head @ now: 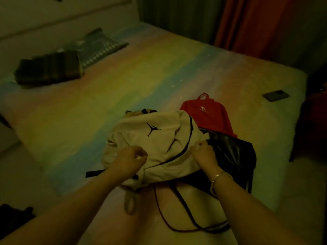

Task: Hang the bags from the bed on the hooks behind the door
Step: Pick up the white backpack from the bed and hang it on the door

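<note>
A cream backpack (155, 138) with a black jumping-figure logo lies on the bed (88, 106) near its front edge. My left hand (130, 160) pinches the fabric on its left side. My right hand (203, 152), with a bracelet on the wrist, grips its right edge. Under the backpack's right side lies a black shiny bag (233, 154), with thin dark straps (185, 218) trailing toward me. Behind them a flat red bag (208, 115) with a small handle rests on the sheet. No door or hooks are in view.
The bed has a rainbow-coloured sheet. Folded dark cloths (49, 68) and a patterned pillow (100, 45) lie at its far left. A dark phone (276, 95) sits near the right edge. Red curtains (265, 23) hang beyond. A dark object (12, 218) is at lower left.
</note>
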The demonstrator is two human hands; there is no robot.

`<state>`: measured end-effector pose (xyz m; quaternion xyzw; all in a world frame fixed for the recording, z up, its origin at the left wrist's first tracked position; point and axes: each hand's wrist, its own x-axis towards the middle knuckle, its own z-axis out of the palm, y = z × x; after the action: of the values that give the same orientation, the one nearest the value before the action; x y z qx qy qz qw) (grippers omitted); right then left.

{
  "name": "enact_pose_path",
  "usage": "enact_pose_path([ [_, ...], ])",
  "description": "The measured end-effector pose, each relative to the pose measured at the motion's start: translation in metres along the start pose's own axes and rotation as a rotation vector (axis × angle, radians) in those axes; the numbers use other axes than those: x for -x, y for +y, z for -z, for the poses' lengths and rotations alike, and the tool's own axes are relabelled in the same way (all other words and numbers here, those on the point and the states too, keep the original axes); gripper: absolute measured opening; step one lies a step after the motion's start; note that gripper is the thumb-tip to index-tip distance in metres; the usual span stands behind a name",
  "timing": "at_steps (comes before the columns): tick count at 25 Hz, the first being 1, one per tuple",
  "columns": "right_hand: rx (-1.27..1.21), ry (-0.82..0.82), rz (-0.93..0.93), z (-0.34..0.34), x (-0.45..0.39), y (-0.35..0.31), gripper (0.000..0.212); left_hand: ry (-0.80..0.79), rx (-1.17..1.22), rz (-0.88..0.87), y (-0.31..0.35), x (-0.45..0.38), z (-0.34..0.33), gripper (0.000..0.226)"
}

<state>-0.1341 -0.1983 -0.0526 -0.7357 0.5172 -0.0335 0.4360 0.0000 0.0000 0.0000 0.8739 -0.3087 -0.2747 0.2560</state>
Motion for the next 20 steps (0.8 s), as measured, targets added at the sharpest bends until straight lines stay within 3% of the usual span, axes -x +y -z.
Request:
enact_pose_path([
  [3,-0.169,-0.009,-0.292,-0.005,-0.042,0.018,0.095,-0.049,0.055,0.047,-0.005,-0.03,-0.028,0.022],
  [5,-0.36,-0.025,-0.412,-0.011,-0.059,0.028,0.112,-0.062,0.077,0.079,-0.011,-0.04,-0.039,0.023],
  [7,-0.526,0.016,-0.494,-0.015,-0.068,0.029,0.11,-0.048,0.115,0.097,-0.015,-0.042,-0.039,0.024],
  [9,-0.698,0.003,-0.466,-0.018,-0.066,0.014,0.082,-0.017,0.152,0.108,-0.012,-0.039,-0.028,0.025],
  [11,-0.7,-0.07,-0.334,-0.024,-0.054,-0.02,0.048,0.058,0.197,0.107,-0.009,-0.032,-0.007,0.029],
  [13,-0.527,-0.156,-0.106,-0.029,-0.028,-0.071,0.031,0.162,0.274,0.098,-0.003,-0.015,0.028,0.035],
  [15,-0.354,-0.279,0.181,-0.03,0.01,-0.125,0.023,0.272,0.317,0.069,-0.001,0.016,0.07,0.042],
  [18,-0.303,-0.506,0.495,-0.037,0.084,-0.198,0.01,0.468,0.234,0.01,-0.015,0.088,0.139,0.061],
  [20,-0.241,-0.675,0.709,-0.048,0.151,-0.25,0.02,0.605,0.175,0.035,-0.031,0.156,0.189,0.072],
])
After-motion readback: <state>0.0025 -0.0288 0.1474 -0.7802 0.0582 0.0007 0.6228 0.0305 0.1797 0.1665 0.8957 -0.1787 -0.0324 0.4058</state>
